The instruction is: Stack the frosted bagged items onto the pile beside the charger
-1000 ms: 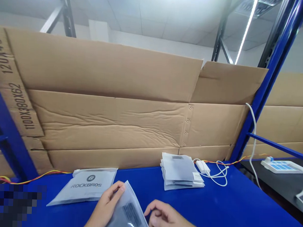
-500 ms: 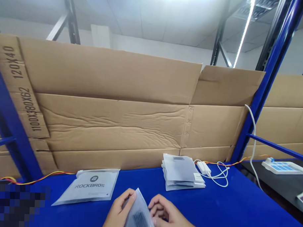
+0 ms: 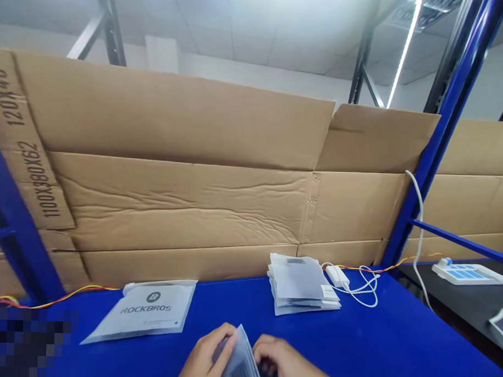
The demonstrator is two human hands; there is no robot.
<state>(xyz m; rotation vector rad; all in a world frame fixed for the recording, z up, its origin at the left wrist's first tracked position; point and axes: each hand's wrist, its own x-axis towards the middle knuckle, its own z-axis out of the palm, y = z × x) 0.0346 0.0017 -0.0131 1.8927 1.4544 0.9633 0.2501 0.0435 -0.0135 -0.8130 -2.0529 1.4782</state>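
At the near edge of the blue worktop [image 3: 394,347], both hands are on one frosted pouch [image 3: 241,361]: the left hand [image 3: 206,357] curls around its left side with the fingers closed on the plastic, and the right hand [image 3: 284,365] presses in from the right, fingers bent against it. The pouch stands tilted up between them, its top corner pointing away from the person, a dark printed patch showing through; its lower part runs out of view, so I cannot tell what is inside. It looks like work in mid-course, since this piece has not been laid down with either group beyond it. Just past the pouch to the left lies a flat grey ROCKBROS bag [image 3: 146,311], well apart from the hands. Farther off, beyond the pouch to the right, sits a stack of similar pouches [image 3: 299,292], with a white charger and cable [image 3: 351,282] just beside it. Behind all of it stands a wall of flattened cardboard [image 3: 185,197] against the blue rack frame [image 3: 434,151].
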